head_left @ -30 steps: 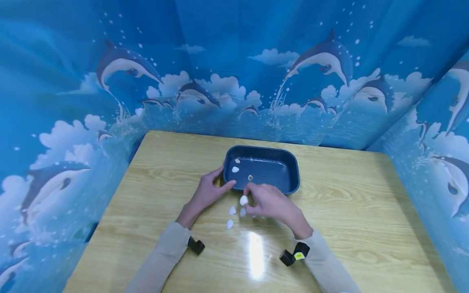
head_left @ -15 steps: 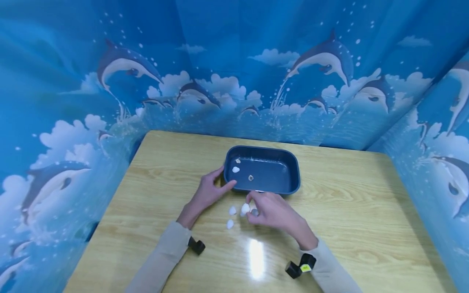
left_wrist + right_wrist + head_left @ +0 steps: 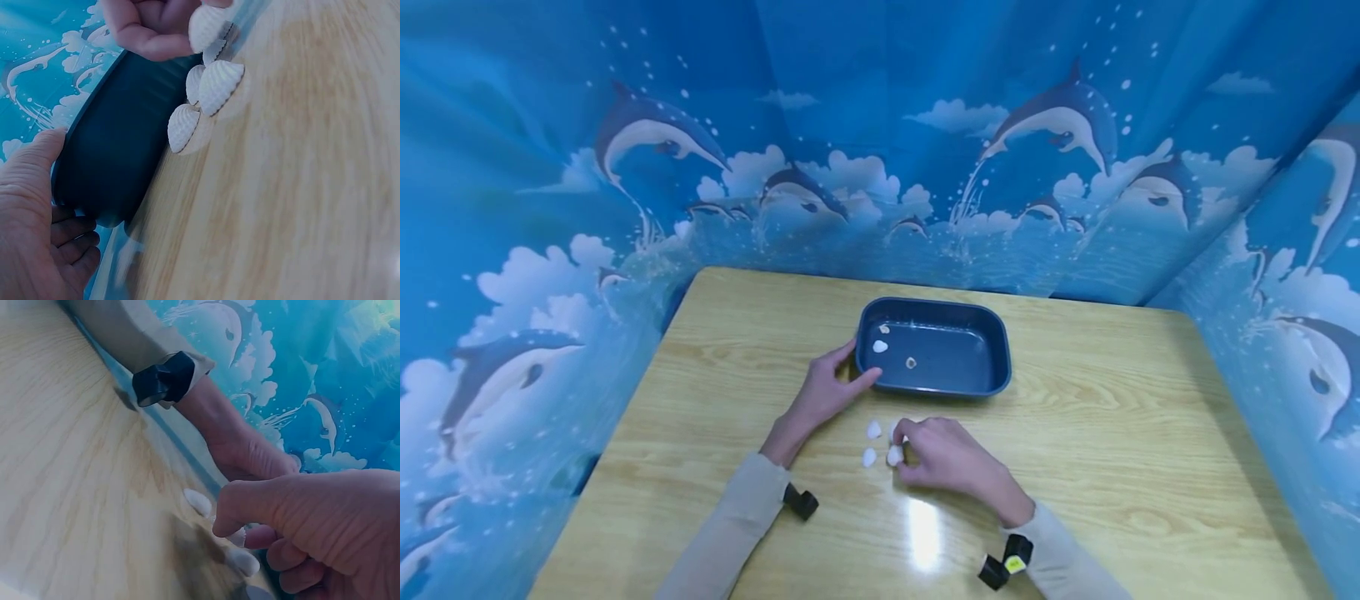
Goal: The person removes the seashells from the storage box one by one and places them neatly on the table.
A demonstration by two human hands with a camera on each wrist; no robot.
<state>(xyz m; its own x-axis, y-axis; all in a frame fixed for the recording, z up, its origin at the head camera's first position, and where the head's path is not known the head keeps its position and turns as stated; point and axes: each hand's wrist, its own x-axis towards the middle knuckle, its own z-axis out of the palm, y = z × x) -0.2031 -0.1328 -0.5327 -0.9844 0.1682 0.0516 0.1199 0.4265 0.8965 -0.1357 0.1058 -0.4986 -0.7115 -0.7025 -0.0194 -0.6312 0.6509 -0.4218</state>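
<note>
My left hand (image 3: 823,396) grips the left end of a dark blue rectangular basin (image 3: 955,358), thumb on the near rim and fingers round the side. Just in front of the basin, my right hand (image 3: 951,454) pinches a white ribbed seashell (image 3: 209,28) between thumb and index finger, close over the table. Beside it on the wood lie other white seashells (image 3: 874,430), one partly hidden by the right fingers. Inside the basin sit a white shell (image 3: 880,346), a small tan piece (image 3: 884,330) and a small brownish ring-like piece (image 3: 911,363).
The wooden table (image 3: 1112,417) reaches back to a blue dolphin-print curtain (image 3: 865,125), which also hangs along both sides. A bright light reflection (image 3: 923,533) shows on the wood near the front. Each wrist carries a small black camera (image 3: 801,502).
My right hand has drawn back from the basin's near rim toward me, carrying the white seashell down beside the others. My left hand keeps its place on the basin.
</note>
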